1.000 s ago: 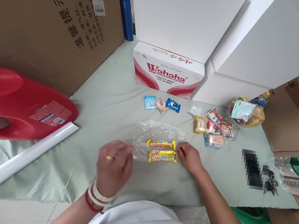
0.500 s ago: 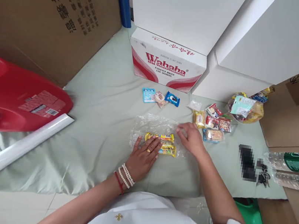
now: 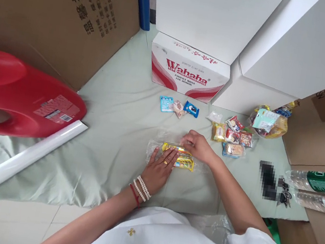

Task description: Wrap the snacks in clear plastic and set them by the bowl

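Observation:
My left hand (image 3: 158, 171) lies flat with its fingers stretched out over several yellow-wrapped snack sticks (image 3: 187, 164). The sticks rest side by side on a sheet of clear plastic wrap (image 3: 151, 148). At the far right side of that sheet, my right hand (image 3: 199, 147) has its fingers curled and pinched on the plastic wrap, over the ends of the sticks. Its fingertips are partly hidden. Beyond the hands lie a light blue packet (image 3: 166, 104), a beige round snack (image 3: 179, 109) and a dark blue packet (image 3: 191, 109).
Wrapped snacks (image 3: 232, 136) cluster to the right, near a filled bag (image 3: 268, 121). A Wahaha box (image 3: 188, 71) stands behind. At the right edge are keys (image 3: 285, 193) and plastic bottles (image 3: 318, 181); at left, a red jug (image 3: 25, 97) and a white roll (image 3: 25, 162).
My right hand has moved left and inward over the sticks, its fingers curling in, and the far part of the plastic wrap has folded nearer. My left hand stays on the sticks.

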Demonstrator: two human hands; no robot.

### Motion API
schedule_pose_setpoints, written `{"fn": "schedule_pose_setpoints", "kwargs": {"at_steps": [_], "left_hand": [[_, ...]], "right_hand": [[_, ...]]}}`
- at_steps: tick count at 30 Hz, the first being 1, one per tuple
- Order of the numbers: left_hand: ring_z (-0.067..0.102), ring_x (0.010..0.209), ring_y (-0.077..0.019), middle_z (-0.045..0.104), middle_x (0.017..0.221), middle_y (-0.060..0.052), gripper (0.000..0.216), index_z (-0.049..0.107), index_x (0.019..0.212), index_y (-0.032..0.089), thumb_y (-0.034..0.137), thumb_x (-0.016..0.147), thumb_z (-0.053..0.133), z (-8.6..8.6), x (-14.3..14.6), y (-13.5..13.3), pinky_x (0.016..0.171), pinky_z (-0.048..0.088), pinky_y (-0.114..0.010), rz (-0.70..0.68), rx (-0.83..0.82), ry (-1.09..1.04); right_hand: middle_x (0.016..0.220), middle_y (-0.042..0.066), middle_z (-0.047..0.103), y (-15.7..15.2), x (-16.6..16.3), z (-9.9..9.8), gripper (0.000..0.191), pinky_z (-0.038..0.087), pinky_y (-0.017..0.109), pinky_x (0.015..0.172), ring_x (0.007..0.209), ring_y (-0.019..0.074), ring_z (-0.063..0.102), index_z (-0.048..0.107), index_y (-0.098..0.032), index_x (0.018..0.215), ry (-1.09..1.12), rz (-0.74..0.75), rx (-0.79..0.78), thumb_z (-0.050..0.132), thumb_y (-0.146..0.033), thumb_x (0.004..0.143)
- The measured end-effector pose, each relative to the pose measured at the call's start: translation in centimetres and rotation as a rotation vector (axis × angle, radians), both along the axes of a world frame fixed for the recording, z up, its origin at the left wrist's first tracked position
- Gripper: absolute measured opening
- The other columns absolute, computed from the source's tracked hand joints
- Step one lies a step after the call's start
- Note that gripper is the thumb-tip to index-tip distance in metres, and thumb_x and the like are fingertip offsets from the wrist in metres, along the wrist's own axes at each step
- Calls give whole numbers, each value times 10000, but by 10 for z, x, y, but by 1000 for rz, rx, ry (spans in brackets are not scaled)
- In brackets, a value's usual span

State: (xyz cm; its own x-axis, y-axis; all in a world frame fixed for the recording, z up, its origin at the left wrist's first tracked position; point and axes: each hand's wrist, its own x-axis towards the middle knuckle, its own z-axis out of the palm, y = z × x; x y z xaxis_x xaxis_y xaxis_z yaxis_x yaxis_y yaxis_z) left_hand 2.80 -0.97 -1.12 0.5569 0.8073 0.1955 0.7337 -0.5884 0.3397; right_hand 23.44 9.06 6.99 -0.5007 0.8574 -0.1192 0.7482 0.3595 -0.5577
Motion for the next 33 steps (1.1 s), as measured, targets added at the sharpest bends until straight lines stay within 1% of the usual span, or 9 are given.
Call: {"fn": "schedule_pose_setpoints", "kwargs": {"at_steps": [4, 12, 15, 18, 21, 23, 28, 31, 33], "left_hand": [[386, 1530, -243, 511, 1583, -81, 500, 493, 1531, 263, 218, 1042, 396, -1, -3, 1, 1313, 42, -590, -31, -21, -58], [519, 1391, -233, 739, 1292, -56, 415, 771, 1120, 250, 93, 898, 457, -3, -23, 8, 1193, 408, -516, -38, -85, -394], [629, 1152, -226, 784, 988, -50, 304, 759, 850, 244, 116, 860, 483, 2, -31, 8, 1030, 531, -451, 124, -129, -655], [635, 902, -213, 691, 749, -31, 231, 667, 693, 231, 198, 869, 521, 10, -40, 16, 879, 549, -393, 483, -131, -860], [624, 959, -225, 701, 905, -54, 211, 700, 885, 215, 331, 926, 529, 18, -46, 35, 930, 518, -405, 791, -109, -803], [599, 1146, -267, 700, 1141, -114, 359, 675, 1158, 181, 436, 941, 544, 22, -43, 47, 1047, 471, -457, 836, -135, -670], [455, 1409, -387, 518, 1483, -250, 815, 453, 1478, 100, 509, 820, 707, 28, -21, 56, 1132, 421, -549, 658, -250, -320], [539, 1329, -380, 548, 1455, -231, 811, 462, 1475, 124, 355, 748, 735, 29, -20, 49, 1046, 498, -511, 567, -319, -206], [653, 1127, -336, 675, 1257, -176, 651, 587, 1347, 141, 299, 723, 690, 28, -32, 46, 930, 546, -455, 551, -435, -205]], "right_hand": [[977, 56, 625, -51, 2, -6, 268, 432, 251, 730, 848, 172, 575, 727, -212, 1082, -117, 220, 71, 472, -168, 1010], [1043, 50, 595, -93, -6, -36, 464, 434, 281, 810, 955, 194, 510, 635, -299, 1363, -159, 254, 143, 383, -100, 1028], [1048, 57, 571, -92, -10, -40, 488, 439, 301, 855, 981, 207, 483, 611, -315, 1408, -164, 265, 182, 389, -95, 1034], [1060, 75, 554, -90, -15, -42, 510, 438, 335, 875, 972, 225, 463, 588, -329, 1445, -214, 270, 231, 438, -94, 1019], [1090, 94, 555, -90, -20, -42, 539, 436, 360, 875, 977, 242, 458, 568, -339, 1472, -262, 278, 257, 485, -92, 999], [1097, 101, 560, -91, -22, -39, 527, 437, 367, 865, 976, 250, 457, 564, -341, 1477, -286, 273, 267, 496, -115, 1006], [1066, 102, 560, -94, -26, -32, 476, 437, 382, 862, 973, 260, 461, 561, -347, 1480, -309, 250, 297, 486, -191, 1037], [1065, 104, 559, -95, -27, -32, 481, 441, 386, 861, 966, 262, 462, 561, -347, 1483, -295, 253, 286, 477, -186, 1038], [1074, 106, 562, -93, -26, -35, 478, 444, 382, 864, 971, 260, 463, 580, -341, 1469, -268, 250, 261, 476, -173, 1033]]}}
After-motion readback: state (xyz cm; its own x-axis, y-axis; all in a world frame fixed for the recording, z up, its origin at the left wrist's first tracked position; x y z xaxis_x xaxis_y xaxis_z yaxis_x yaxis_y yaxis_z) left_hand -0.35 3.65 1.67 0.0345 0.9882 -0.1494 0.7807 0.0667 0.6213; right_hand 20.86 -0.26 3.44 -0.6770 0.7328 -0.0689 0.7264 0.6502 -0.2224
